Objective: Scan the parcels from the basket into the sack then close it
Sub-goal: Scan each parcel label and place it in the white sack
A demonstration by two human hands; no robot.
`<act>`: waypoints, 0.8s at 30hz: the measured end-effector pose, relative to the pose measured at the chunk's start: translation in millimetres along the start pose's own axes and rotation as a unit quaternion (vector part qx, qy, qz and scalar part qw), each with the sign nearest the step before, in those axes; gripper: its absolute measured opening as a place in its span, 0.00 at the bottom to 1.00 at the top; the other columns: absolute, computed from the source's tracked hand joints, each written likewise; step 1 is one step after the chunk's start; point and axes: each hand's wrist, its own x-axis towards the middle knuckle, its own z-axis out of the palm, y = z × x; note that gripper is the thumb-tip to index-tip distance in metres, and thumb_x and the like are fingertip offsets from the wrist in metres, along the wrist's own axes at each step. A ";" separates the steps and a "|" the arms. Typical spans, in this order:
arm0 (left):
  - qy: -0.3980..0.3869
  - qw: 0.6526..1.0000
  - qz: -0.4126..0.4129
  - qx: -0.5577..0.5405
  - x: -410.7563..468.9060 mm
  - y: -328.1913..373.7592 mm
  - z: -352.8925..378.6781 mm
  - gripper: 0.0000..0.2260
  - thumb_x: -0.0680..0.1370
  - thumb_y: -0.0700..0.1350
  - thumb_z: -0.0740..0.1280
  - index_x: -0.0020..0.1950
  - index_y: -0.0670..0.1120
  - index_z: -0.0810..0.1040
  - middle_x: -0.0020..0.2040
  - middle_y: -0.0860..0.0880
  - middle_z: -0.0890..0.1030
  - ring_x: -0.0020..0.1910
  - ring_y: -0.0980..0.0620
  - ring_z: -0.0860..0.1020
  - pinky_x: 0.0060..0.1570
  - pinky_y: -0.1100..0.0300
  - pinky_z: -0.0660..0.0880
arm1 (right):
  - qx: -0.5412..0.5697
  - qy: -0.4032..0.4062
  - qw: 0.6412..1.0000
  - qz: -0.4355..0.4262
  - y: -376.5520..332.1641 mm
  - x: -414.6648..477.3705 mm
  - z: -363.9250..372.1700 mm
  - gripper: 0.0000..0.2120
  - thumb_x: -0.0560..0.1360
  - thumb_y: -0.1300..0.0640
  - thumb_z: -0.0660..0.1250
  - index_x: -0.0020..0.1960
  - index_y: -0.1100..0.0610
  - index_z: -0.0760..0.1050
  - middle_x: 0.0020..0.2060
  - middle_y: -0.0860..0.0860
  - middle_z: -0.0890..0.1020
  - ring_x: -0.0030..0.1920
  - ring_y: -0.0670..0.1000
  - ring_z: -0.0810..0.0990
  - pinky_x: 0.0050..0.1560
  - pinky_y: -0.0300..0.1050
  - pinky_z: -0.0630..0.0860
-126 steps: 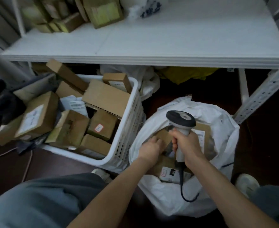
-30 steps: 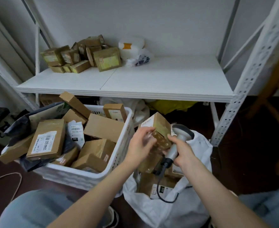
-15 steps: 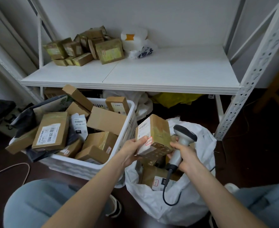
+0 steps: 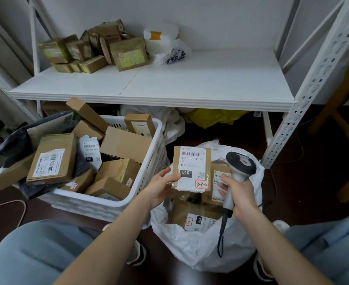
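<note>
Brown cardboard parcel held label-up over the open white sack, awaiting the scan.
Pinches the parcel's lower left corner in the left hand, thumb on the upper face, fingers beneath; wraps the right hand tight round the handle of the scanner. Places the parcel just left of the scanner head, long axis pointing away from the body, barcode at the far end. Calls, probably, for turning the scanner head leftward onto the barcode.

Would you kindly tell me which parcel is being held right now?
The parcel tagged 3-3-4, in the left hand above the sack; the rest lie loose.
</note>
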 end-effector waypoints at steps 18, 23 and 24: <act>0.054 0.998 0.020 0.038 26.5 -60.8 -10.7 0.34 0.72 0.38 0.74 0.74 0.40 0.63 0.62 0.46 0.77 0.66 0.45 0.73 0.71 0.47 0.64 | -0.137 -0.092 0.986 -0.003 35.9 -91.9 0.1 0.17 0.73 0.59 0.69 0.26 0.58 0.72 0.21 0.52 0.73 0.23 0.49 0.71 0.32 0.44 0.71; 0.046 0.998 0.017 0.035 25.0 -63.6 -6.9 0.28 0.73 0.35 0.72 0.71 0.40 0.66 0.55 0.46 0.81 0.57 0.48 0.78 0.62 0.52 0.72 | -0.148 -0.093 0.985 -0.006 35.7 -92.7 0.1 0.18 0.73 0.58 0.68 0.25 0.57 0.71 0.21 0.52 0.73 0.23 0.48 0.71 0.34 0.46 0.73; 0.045 0.998 0.016 0.036 25.4 -64.5 -6.9 0.29 0.73 0.35 0.72 0.71 0.40 0.66 0.56 0.46 0.81 0.56 0.48 0.79 0.61 0.53 0.73 | -0.149 -0.093 0.984 -0.005 35.9 -93.2 0.3 0.18 0.73 0.58 0.68 0.25 0.57 0.71 0.21 0.52 0.73 0.23 0.48 0.71 0.34 0.46 0.73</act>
